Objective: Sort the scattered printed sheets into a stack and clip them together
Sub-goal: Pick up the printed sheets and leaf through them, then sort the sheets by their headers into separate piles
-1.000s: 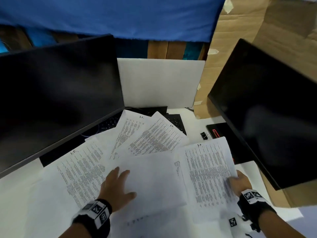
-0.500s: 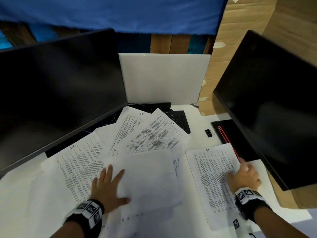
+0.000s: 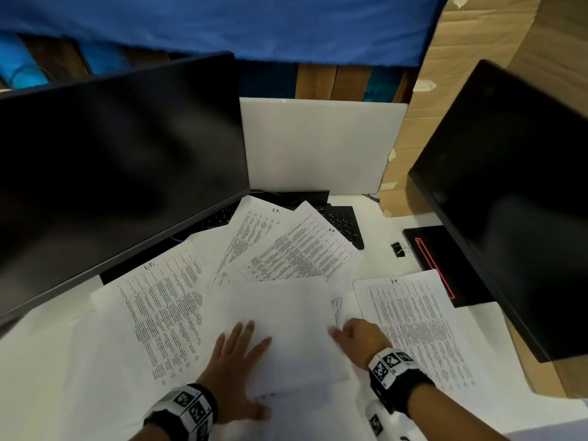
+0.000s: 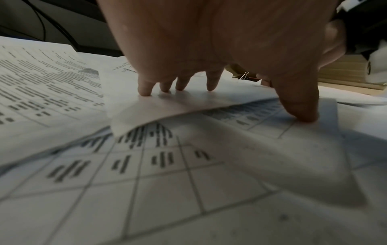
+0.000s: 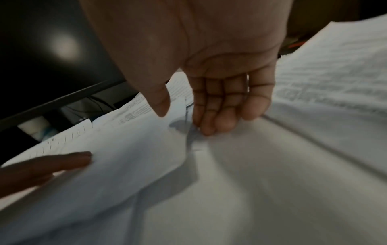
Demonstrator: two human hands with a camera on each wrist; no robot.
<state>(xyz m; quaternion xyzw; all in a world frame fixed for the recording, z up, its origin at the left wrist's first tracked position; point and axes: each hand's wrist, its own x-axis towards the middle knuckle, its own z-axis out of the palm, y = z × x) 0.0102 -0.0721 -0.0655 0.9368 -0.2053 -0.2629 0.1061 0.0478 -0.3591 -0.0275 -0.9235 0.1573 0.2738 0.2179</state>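
Several printed sheets lie scattered on the white desk (image 3: 47, 361). A blank-faced sheet (image 3: 286, 329) sits in the middle over the others. My left hand (image 3: 235, 361) lies flat on its left part; in the left wrist view the straight fingers (image 4: 180, 82) press the sheet and the thumb presses a printed table sheet (image 4: 146, 165) beneath. My right hand (image 3: 353, 337) is at that sheet's right edge, its fingertips (image 5: 207, 129) touching the edge and the thumb lifted off. A printed sheet (image 3: 413, 326) lies free to the right. A black binder clip (image 3: 399, 249) lies behind it.
A dark monitor (image 3: 111, 160) overhangs the sheets at left, and another dark screen (image 3: 509, 192) leans in at right. A black keyboard (image 3: 343, 222) lies partly under the back sheets. A black pad with a red line (image 3: 445, 265) lies under the right screen.
My right hand has let go of the right-hand printed sheet and moved left to the blank-faced sheet's edge. The left hand has stayed flat on the papers.
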